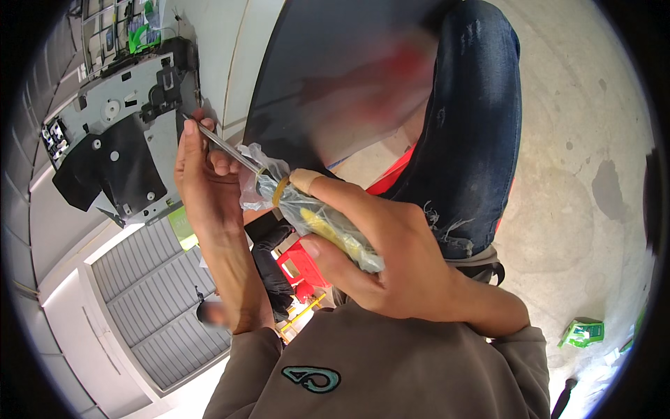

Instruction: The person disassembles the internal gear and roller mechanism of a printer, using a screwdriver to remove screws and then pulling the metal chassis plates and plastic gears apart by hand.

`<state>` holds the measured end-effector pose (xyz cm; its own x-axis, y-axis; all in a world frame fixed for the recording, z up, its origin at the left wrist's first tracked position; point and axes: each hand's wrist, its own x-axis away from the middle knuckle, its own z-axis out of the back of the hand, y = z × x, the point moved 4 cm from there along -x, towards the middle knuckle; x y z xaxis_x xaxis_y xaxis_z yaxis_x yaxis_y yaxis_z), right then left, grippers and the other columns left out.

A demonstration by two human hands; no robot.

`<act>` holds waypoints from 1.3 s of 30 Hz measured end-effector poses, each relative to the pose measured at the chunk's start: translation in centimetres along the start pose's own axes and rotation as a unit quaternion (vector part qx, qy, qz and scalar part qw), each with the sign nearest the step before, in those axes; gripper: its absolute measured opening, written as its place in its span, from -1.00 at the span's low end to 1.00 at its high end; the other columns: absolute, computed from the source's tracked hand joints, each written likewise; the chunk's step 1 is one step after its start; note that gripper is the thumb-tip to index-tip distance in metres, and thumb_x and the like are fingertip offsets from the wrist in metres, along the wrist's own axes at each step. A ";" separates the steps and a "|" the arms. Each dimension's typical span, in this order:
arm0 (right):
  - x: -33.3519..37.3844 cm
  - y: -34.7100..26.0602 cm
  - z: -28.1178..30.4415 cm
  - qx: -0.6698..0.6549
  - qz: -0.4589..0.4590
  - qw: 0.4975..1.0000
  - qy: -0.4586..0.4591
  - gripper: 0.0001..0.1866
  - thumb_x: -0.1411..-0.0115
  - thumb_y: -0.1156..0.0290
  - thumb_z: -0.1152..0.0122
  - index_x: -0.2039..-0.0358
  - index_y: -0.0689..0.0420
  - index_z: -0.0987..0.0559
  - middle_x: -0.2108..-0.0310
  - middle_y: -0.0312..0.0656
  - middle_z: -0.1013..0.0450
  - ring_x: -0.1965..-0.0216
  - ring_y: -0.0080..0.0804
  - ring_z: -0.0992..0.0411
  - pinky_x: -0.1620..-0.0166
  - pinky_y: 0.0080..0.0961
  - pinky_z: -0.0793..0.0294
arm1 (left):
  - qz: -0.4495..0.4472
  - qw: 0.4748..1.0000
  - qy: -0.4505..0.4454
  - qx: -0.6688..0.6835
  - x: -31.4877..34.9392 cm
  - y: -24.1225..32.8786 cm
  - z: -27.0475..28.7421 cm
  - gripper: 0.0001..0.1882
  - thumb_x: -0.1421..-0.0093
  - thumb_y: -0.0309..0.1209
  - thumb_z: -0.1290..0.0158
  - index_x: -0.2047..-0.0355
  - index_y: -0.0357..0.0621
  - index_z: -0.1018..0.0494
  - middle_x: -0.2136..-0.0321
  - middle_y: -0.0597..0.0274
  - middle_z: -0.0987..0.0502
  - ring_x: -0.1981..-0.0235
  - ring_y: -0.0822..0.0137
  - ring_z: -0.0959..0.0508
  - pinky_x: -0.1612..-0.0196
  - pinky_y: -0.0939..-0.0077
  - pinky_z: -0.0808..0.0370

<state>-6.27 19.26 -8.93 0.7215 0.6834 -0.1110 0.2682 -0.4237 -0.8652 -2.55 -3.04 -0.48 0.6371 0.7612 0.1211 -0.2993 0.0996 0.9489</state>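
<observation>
A screwdriver (227, 146) with a long metal shaft runs slantwise between my hands. Clear plastic wrap (262, 188) covers its yellow handle (324, 227), bound by a tan rubber band (280, 191). My right hand (391, 244) is closed around the wrapped handle, with a bandage-like covering on one fingertip. Near the far end of the shaft, my left hand (209, 171) pinches it with thumb and finger; the tip shows just past them. Close beyond my left hand stands a grey metal panel (139, 87) with a black sheet (115, 164) and a dark mechanism (164, 87) on it.
My jeans-clad leg (474, 126) is at the upper right, beside a dark, blurred surface (279, 91). Red stool (301, 265) and another person's dark trousers (271, 265) lie below my wrists. A green package (583, 334) rests on the concrete floor (558, 202) at right.
</observation>
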 end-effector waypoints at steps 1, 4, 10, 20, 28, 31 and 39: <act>0.0 0.0 0.0 -0.007 -0.002 1.000 0.000 -0.44 -0.16 0.51 -0.28 -0.16 0.39 -0.37 0.04 0.21 -0.52 0.11 -0.07 -0.60 0.07 -0.40 -0.55 | 0.004 1.000 0.025 -0.008 0.0 0.0 0.2 -0.64 -0.38 -0.24 -0.03 -0.02 -0.29 -0.44 0.19 0.24 -0.57 0.62 0.62 -0.42 0.55 0.64 -0.41; -0.1 -0.2 0.2 -0.013 -0.010 1.000 -0.001 -0.46 -0.16 0.52 -0.27 -0.15 0.40 -0.38 0.05 0.21 -0.52 0.12 -0.08 -0.61 0.08 -0.40 -0.55 | 0.010 0.999 0.053 -0.006 0.0 -0.2 0.1 -0.65 -0.38 -0.25 -0.03 0.00 -0.29 -0.45 0.20 0.24 -0.58 0.62 0.63 -0.41 0.56 0.63 -0.42; 0.1 -0.4 0.1 -0.018 -0.027 0.999 0.000 -0.45 -0.17 0.51 -0.28 -0.15 0.39 -0.38 0.04 0.22 -0.51 0.11 -0.08 -0.60 0.08 -0.41 -0.55 | 0.015 0.999 0.052 -0.008 0.1 -0.2 0.1 -0.66 -0.39 -0.25 -0.02 0.01 -0.28 -0.46 0.20 0.26 -0.58 0.62 0.62 -0.41 0.55 0.64 -0.43; -0.5 -4.8 -0.5 0.319 0.058 0.946 -0.016 -0.45 -0.07 0.42 -0.37 -0.09 0.24 -0.47 0.41 -0.14 -0.52 0.65 -0.39 -0.39 0.60 -0.49 -0.41 | 0.031 0.998 0.050 0.006 1.4 0.6 -2.1 -0.62 -0.38 -0.20 -0.03 -0.03 -0.23 -0.45 0.17 0.33 -0.56 0.35 0.56 -0.50 0.35 0.66 -0.49; -2.0 -4.4 2.3 0.092 -0.047 0.995 0.000 -0.59 -0.18 0.56 -0.28 -0.04 0.35 -0.45 0.44 -0.07 -0.52 0.58 -0.51 -0.45 0.50 -0.63 -0.41 | 0.062 0.995 -0.022 0.073 1.0 -0.2 -1.2 -0.61 -0.40 -0.25 0.01 -0.07 -0.32 -0.40 0.10 0.21 -0.55 0.09 0.40 -0.58 0.09 0.58 -0.60; -1.4 -3.9 1.6 0.016 -0.112 0.994 -0.004 -0.58 -0.22 0.57 -0.22 -0.06 0.45 -0.39 0.38 -0.04 -0.56 0.44 -0.62 -0.49 0.42 -0.60 -0.46 | 0.067 0.994 -0.020 0.082 0.6 -0.1 -1.5 -0.63 -0.41 -0.30 0.03 -0.07 -0.35 -0.39 0.10 0.17 -0.55 0.13 0.35 -0.61 0.09 0.56 -0.62; -1.1 -2.4 1.8 -0.027 -0.056 0.998 -0.003 -0.50 -0.17 0.62 -0.21 -0.11 0.51 -0.35 0.27 0.08 -0.57 0.36 -0.50 -0.55 0.33 -0.59 -0.51 | 0.061 0.989 -0.046 0.130 0.9 -0.1 -1.6 -0.71 -0.37 -0.35 0.01 0.02 -0.31 -0.42 0.17 0.19 -0.56 0.19 0.32 -0.61 0.11 0.51 -0.64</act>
<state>-8.87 20.60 -7.63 0.6819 0.7312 -0.0186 0.3801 -0.3760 -0.8450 -3.09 -1.32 -0.89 0.6729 0.6949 0.2536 -0.1923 -0.1667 0.9671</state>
